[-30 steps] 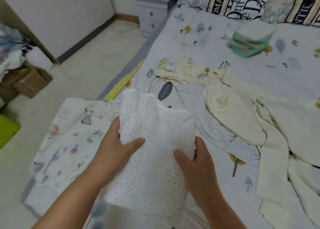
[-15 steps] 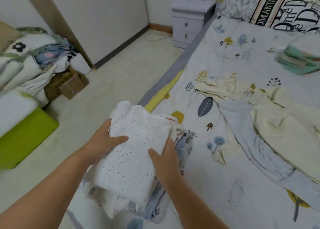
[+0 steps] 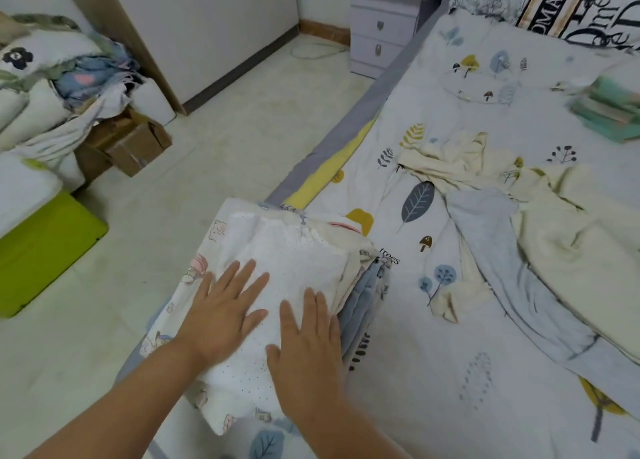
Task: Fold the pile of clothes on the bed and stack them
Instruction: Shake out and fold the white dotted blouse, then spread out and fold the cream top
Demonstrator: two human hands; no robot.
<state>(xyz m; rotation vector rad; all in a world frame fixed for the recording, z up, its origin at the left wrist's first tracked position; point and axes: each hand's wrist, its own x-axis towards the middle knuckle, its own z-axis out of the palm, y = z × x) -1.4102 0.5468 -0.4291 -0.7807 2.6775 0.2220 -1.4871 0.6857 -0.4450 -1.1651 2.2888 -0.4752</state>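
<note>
Hands are lying flat and side by side on the folded white dotted garment (image 3: 294, 268), and that garment is sitting on top of the stack of folded clothes (image 3: 360, 295) at the near left edge of the bed (image 3: 450, 372). Left hand (image 3: 221, 309) is pressing palm-down with its fingers spread wide, gripping nothing. Right hand (image 3: 308, 344) is resting palm-down just beside it, fingers straighter and closer together, also holding nothing. Under the dotted piece a cartoon-print cloth (image 3: 183, 292) is sticking out toward the floor side, and blue-grey folded layers are showing at the stack's right edge. Further up the bed, the unfolded pile is sprawling: cream garments (image 3: 568, 223) and a pale blue-grey piece (image 3: 502, 250) are lying crumpled, well apart from the stack. Another folded stack, green and white (image 3: 609, 112), is sitting near the patterned pillows (image 3: 571, 8). A white nightstand (image 3: 384, 25) is standing by the bed's head.
</note>
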